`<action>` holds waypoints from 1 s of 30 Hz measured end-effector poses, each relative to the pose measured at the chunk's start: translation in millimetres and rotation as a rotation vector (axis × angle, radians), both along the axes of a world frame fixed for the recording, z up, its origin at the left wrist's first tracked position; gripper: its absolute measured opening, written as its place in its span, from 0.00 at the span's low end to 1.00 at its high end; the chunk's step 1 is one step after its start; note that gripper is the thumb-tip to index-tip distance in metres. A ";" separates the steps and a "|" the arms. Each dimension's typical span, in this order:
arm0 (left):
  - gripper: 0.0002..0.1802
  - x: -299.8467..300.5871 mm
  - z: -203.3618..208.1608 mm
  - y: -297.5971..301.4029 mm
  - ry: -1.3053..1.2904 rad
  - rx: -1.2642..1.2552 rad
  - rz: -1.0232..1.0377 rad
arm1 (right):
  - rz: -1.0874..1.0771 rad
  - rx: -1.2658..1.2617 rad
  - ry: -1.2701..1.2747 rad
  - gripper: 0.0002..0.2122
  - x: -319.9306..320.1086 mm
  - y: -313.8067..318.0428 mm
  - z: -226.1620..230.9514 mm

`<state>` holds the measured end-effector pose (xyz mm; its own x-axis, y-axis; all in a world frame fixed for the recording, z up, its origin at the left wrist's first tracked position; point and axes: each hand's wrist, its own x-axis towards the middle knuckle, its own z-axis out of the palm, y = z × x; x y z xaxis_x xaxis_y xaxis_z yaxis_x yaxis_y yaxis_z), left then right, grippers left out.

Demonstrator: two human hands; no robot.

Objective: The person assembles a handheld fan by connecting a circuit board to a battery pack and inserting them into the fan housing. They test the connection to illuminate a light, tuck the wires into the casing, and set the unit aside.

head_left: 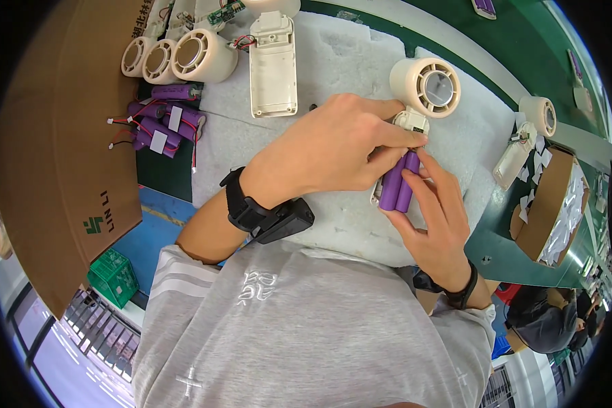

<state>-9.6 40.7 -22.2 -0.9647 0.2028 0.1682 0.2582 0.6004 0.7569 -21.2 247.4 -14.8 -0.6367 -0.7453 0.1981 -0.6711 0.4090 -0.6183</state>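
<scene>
A cream handheld fan (409, 83) lies in front of me with its round head away from me and its handle toward me. Over the handle my right hand (440, 228) grips a purple battery pack (396, 187) of two cylinders side by side, thumb at its near end and fingers along its right side. From the left, my left hand (336, 139) reaches across to the top of the handle. Its fingers are pinched together just above the pack, and what they hold is too small to make out. Most of the handle is hidden under the pack and hands.
A white foam mat (231, 146) covers the bench. An opened fan handle (273, 75) lies on it, with more fan heads (200, 56) and a pile of purple battery packs (166, 126) at left. Cardboard (61, 136) stands far left. Another fan (517, 153) and a box (547, 204) are right.
</scene>
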 end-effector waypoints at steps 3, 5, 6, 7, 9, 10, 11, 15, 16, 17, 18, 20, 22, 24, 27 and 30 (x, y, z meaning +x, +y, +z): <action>0.15 -0.6 -2.3 0.7 0.025 0.002 0.008 | 0.004 -0.006 0.032 0.21 -0.5 1.0 -3.0; 0.14 -0.8 -3.2 0.5 0.023 0.016 0.008 | 0.006 -0.005 0.049 0.21 0.0 1.8 -5.7; 0.14 -1.0 -3.7 0.2 0.023 0.024 0.009 | -0.009 -0.028 0.027 0.20 0.8 1.9 -7.9; 0.14 -1.4 -3.8 -0.5 0.024 0.028 0.010 | -0.024 -0.051 0.004 0.19 1.4 1.8 -9.9; 0.14 -2.5 -3.5 -2.3 0.017 0.040 0.003 | -0.034 -0.070 -0.017 0.19 1.4 0.6 -11.8; 0.14 -2.9 -3.9 -2.9 0.015 0.046 0.000 | -0.033 -0.086 -0.014 0.18 1.3 -0.9 -12.2; 0.14 -3.0 -4.8 -3.3 0.018 0.051 0.003 | -0.031 -0.101 -0.011 0.18 1.0 -2.3 -12.3; 0.14 -2.9 -7.2 -4.5 0.007 0.124 0.001 | 0.040 -0.079 0.051 0.17 -7.1 -0.7 -8.2; 0.15 -2.5 -7.9 -4.2 0.007 0.141 0.005 | 0.071 -0.062 0.078 0.16 -8.8 -0.3 -7.3; 0.15 -2.0 -8.6 -3.8 0.007 0.157 0.009 | 0.076 -0.059 0.081 0.16 -9.0 -0.8 -7.5; 0.15 -2.0 -9.0 -3.4 0.006 0.175 0.009 | 0.062 -0.068 0.083 0.17 -7.9 -1.3 -8.5; 0.15 -2.2 -9.5 -3.7 0.007 0.180 0.008 | 0.035 -0.086 0.086 0.18 -5.9 -2.1 -10.3; 0.15 -2.3 -9.9 -4.6 0.003 0.183 0.006 | 0.030 -0.086 0.077 0.19 -5.1 -2.5 -10.8; 0.15 -2.8 -9.0 -5.2 -0.022 0.176 0.005 | 0.019 -0.093 0.057 0.20 -5.1 -2.7 -10.9; 0.15 -3.2 -9.8 -5.7 -0.073 0.159 -0.001 | 0.049 -0.095 0.062 0.21 -9.8 -2.3 -12.1; 0.15 -4.1 -15.0 -6.2 -0.022 0.179 0.003 | 0.061 -0.089 0.040 0.22 -12.9 -2.8 -12.5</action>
